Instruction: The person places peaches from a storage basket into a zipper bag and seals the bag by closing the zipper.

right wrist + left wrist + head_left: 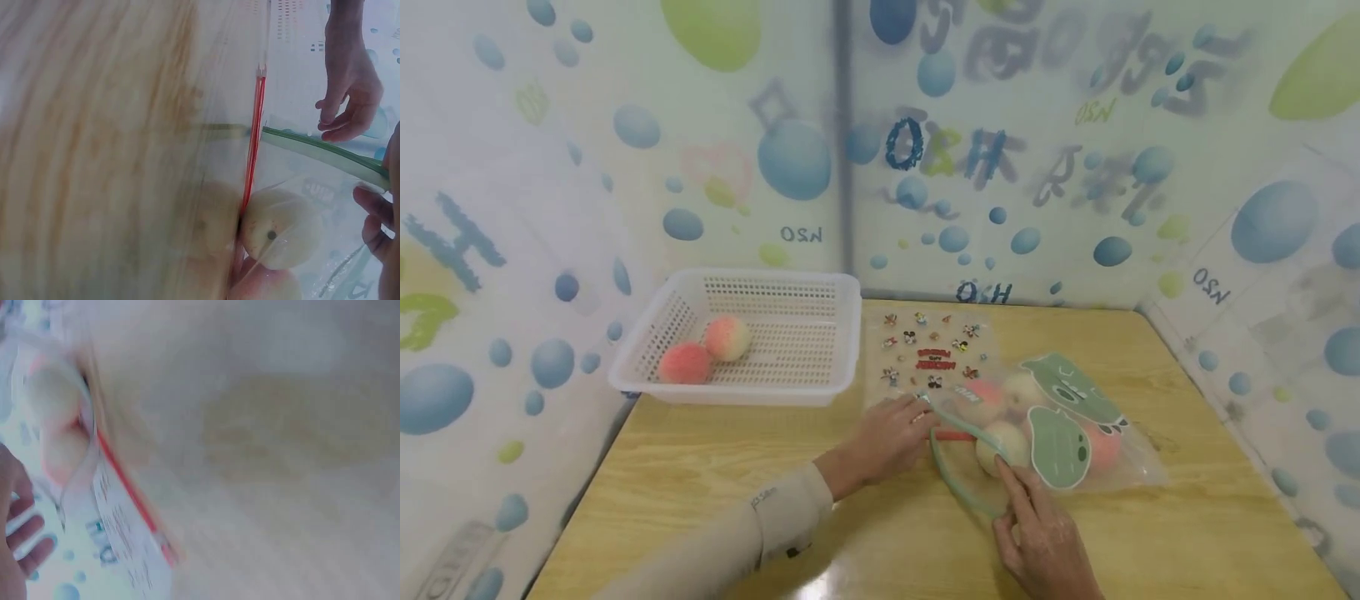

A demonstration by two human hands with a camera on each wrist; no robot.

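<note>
Right of centre on the tabletop [1217, 533], seeing peaches [1003, 448] inside a clear dinosaur-print zip bag [1060, 443], gaping at the mouth. Pinching its green zip strip [961, 423] now with the fingers of the right hand [1047, 533]! Letting the fingers of the left hand [883, 437] hang released by the strip's left end. Just beyond, spotting a Mickey-print bag [934, 342] lying flat; farther left, two more peaches [687, 364] in a white perforated basket [737, 393].

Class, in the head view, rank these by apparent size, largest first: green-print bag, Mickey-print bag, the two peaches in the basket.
1. Green-print bag
2. Mickey-print bag, by its visible part
3. Left peach and right peach: too alike to rank
</note>
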